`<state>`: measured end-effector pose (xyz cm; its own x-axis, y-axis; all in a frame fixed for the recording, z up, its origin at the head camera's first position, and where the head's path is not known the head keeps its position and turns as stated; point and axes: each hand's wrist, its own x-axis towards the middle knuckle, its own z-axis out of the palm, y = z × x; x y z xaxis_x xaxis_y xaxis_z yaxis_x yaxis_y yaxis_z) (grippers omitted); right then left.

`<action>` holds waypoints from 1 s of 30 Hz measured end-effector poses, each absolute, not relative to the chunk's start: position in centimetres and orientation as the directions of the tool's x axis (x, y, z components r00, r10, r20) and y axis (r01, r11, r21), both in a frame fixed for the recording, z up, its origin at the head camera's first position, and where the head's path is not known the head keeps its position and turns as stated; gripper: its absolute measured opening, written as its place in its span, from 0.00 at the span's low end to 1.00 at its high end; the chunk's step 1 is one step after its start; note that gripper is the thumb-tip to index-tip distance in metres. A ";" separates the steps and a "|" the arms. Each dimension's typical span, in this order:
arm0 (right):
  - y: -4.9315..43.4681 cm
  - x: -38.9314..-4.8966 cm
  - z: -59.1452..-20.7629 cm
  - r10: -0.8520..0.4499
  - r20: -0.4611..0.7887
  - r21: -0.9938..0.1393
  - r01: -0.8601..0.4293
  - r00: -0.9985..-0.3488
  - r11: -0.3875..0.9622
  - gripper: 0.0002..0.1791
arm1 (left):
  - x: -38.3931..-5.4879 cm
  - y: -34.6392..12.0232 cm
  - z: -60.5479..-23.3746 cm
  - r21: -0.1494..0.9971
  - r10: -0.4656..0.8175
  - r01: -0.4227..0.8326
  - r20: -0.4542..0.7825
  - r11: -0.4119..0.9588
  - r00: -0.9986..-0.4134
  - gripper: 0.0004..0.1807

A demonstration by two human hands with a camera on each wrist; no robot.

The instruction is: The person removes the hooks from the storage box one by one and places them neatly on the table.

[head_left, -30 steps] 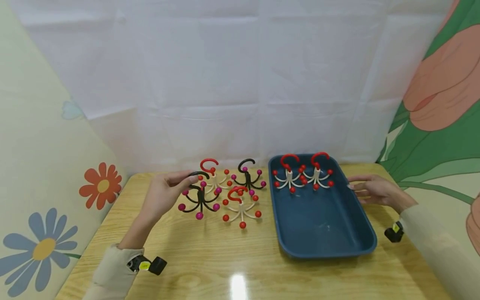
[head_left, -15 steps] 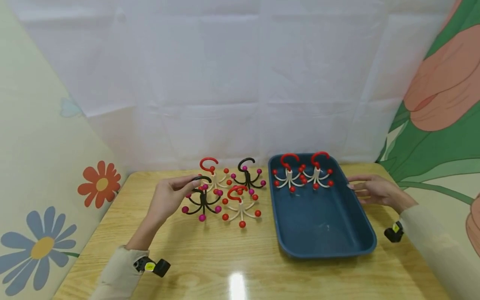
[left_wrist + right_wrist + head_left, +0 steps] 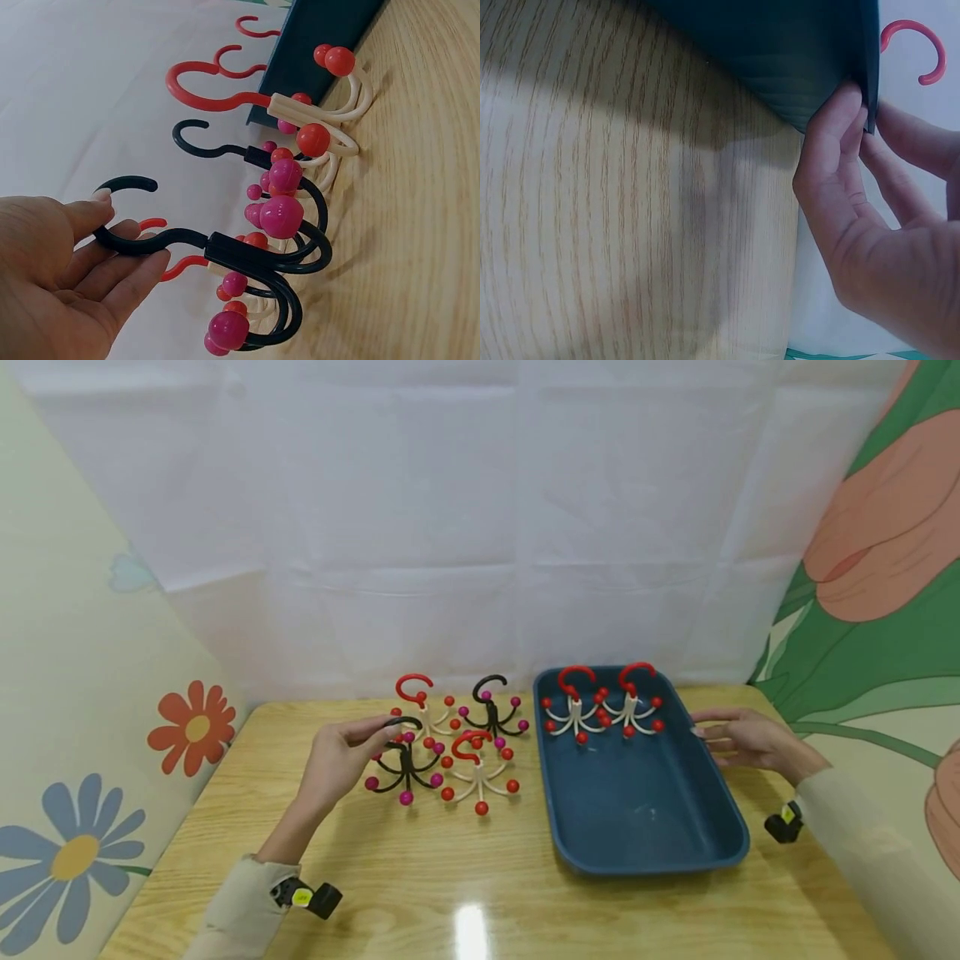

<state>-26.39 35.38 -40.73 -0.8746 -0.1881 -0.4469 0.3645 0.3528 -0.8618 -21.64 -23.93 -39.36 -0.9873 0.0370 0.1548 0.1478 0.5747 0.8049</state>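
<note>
My left hand point(image 3: 339, 762) holds the hook of a black multi-arm hook hanger point(image 3: 247, 255) with magenta ball tips. Its thumb lies on the hook's curve, and the fingers are behind it. The hanger stands upright at the left of the group, its arms low over the table. Close by stand another black hanger point(image 3: 492, 717) and two white hangers with red hooks, one at the back point(image 3: 425, 718) and one in front point(image 3: 480, 772). At the right, my right hand point(image 3: 742, 741) pinches the rim of a dark blue tray point(image 3: 645, 810). Two white hangers with red hooks sit at its far end.
The wooden table point(image 3: 375, 885) runs up to a white sheet point(image 3: 450, 527) hung behind it. Flower-patterned panels flank both sides. The hangers stand close together left of the tray, and their arms overlap in view.
My left hand and the black hanger have moved slightly right and down, closer to the other hangers. My right hand keeps its hold on the tray rim.
</note>
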 end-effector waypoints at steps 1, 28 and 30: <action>35.4 -26.4 -40.7 -0.188 -0.447 -0.861 0.364 -0.875 0.355 0.36 | -21.7 -23.9 -39.5 0.802 0.040 0.153 0.159 0.577 -0.986 0.26; 35.5 -26.5 -40.9 -0.169 -0.446 -0.857 0.365 -0.879 0.365 0.35 | -21.6 -24.0 -40.4 0.815 0.063 0.163 0.154 0.557 -0.986 0.24; 35.4 -26.5 -40.9 -0.171 -0.445 -0.856 0.362 -0.879 0.368 0.35 | -21.6 -24.0 -40.4 0.814 0.062 0.157 0.148 0.559 -0.987 0.23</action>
<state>-26.49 35.43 -40.88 -0.8791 -0.1709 -0.4449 0.3618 0.3684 -0.8564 -21.59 -24.01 -40.38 -0.9871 0.0616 0.1478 0.1568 0.5592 0.8141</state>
